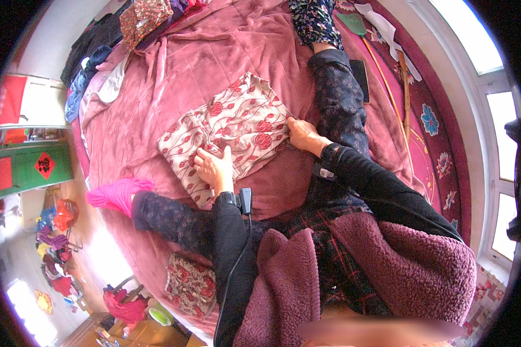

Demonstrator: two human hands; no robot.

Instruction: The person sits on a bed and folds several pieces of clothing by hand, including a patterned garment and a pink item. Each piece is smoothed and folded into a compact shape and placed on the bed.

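A white cloth garment with red flowers [243, 126] lies partly folded on the pink blanket [260, 186], between my spread legs. My left hand [215, 168] rests on its near left part, fingers apart over the wrinkled fabric, palm down. At the garment's right edge, my right hand [303, 135] has its fingers closed on the cloth's corner. Both wrists wear black bands, and a small grey device with a cable sits at the left one.
A folded floral cloth [191, 284] lies beside my left leg. Piled clothes [95, 78] and a patterned bundle [143, 19] are at the upper left. A dark tablet-like object [359, 80], a green fly swatter [352, 24] and a wooden stick [404, 91] lie right of my right leg.
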